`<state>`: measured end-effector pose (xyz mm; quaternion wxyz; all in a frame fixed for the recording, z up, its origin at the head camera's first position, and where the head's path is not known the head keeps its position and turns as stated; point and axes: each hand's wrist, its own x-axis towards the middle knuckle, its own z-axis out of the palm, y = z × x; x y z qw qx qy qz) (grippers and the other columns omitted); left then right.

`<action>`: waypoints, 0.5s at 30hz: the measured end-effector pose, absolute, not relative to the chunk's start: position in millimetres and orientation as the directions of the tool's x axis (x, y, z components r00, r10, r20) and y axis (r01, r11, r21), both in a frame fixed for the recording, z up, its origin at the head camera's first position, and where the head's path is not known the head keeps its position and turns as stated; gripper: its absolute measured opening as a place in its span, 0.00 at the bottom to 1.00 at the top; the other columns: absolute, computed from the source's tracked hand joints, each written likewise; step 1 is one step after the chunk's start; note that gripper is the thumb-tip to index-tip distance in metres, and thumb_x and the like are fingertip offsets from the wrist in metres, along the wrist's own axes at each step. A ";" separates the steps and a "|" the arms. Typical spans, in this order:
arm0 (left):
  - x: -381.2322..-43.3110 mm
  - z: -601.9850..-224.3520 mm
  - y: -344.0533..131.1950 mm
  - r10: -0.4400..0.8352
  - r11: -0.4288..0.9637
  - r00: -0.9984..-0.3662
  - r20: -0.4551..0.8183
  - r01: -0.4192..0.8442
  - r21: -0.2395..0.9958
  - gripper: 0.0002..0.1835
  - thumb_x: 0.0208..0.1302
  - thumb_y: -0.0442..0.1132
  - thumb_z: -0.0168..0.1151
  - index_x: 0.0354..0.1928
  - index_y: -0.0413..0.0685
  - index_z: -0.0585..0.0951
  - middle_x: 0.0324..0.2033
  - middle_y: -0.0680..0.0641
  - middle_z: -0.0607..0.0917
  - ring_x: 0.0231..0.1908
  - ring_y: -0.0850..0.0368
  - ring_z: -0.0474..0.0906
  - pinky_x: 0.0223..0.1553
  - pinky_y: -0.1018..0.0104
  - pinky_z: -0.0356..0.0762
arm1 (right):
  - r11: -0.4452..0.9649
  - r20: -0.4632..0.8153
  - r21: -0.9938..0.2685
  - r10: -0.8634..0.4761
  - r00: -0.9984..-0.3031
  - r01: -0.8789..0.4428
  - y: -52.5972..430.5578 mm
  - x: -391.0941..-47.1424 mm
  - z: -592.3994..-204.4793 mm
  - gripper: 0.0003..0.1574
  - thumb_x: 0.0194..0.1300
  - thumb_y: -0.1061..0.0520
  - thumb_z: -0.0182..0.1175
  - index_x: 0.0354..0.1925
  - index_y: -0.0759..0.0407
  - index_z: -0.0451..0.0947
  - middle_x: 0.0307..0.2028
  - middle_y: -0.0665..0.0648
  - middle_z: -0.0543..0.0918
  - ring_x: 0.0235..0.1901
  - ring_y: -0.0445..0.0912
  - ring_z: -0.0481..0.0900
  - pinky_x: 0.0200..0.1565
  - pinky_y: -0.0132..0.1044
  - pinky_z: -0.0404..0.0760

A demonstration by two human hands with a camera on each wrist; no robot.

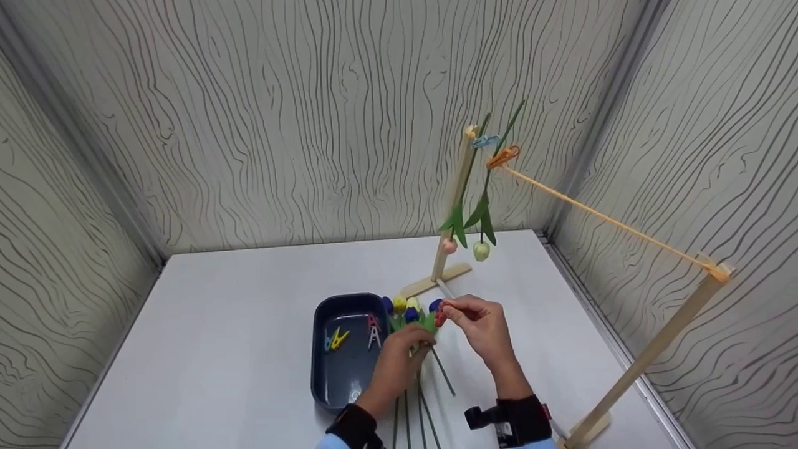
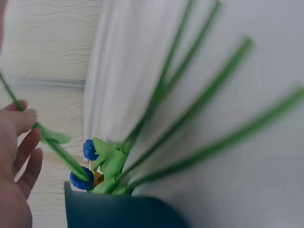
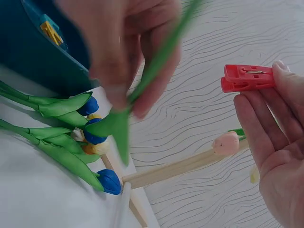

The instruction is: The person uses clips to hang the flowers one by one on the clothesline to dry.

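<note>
My left hand pinches the green stem of an artificial tulip between thumb and fingers, above several tulips lying on the table. Its leaves point downward in the right wrist view; I cannot tell which bloom belongs to it. Close by on the right, my right hand holds a red clothespin between thumb and fingertips. Blue tulips and yellow ones lie beside the dark blue tub, with stems toward me.
Inside the tub are yellow and pink clothespins. An orange cord runs between two wooden posts. A pink tulip and a pale tulip hang upside down from it, by blue and orange clothespins.
</note>
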<state>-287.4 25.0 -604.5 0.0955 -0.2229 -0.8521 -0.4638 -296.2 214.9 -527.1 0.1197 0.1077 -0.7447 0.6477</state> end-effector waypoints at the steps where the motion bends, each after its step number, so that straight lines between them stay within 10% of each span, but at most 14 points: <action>1: -288.5 -603.7 24.0 0.227 0.406 -0.898 0.377 0.439 0.802 0.10 0.71 0.29 0.71 0.45 0.52 0.92 0.47 0.53 0.92 0.48 0.63 0.87 0.50 0.68 0.88 | 0.144 0.326 -0.935 -0.010 -0.945 -0.324 214.5 -296.5 -525.7 0.09 0.68 0.67 0.73 0.47 0.68 0.92 0.38 0.56 0.94 0.37 0.38 0.89 0.44 0.28 0.90; 15: -297.6 -572.0 37.2 -0.239 0.268 -0.830 0.504 0.443 0.856 0.12 0.69 0.26 0.72 0.49 0.48 0.90 0.46 0.48 0.94 0.49 0.51 0.89 0.51 0.64 0.90 | 0.120 0.467 -0.879 0.025 -0.884 -0.461 209.4 -287.6 -508.5 0.09 0.65 0.70 0.73 0.44 0.72 0.91 0.37 0.61 0.93 0.37 0.37 0.91 0.42 0.28 0.90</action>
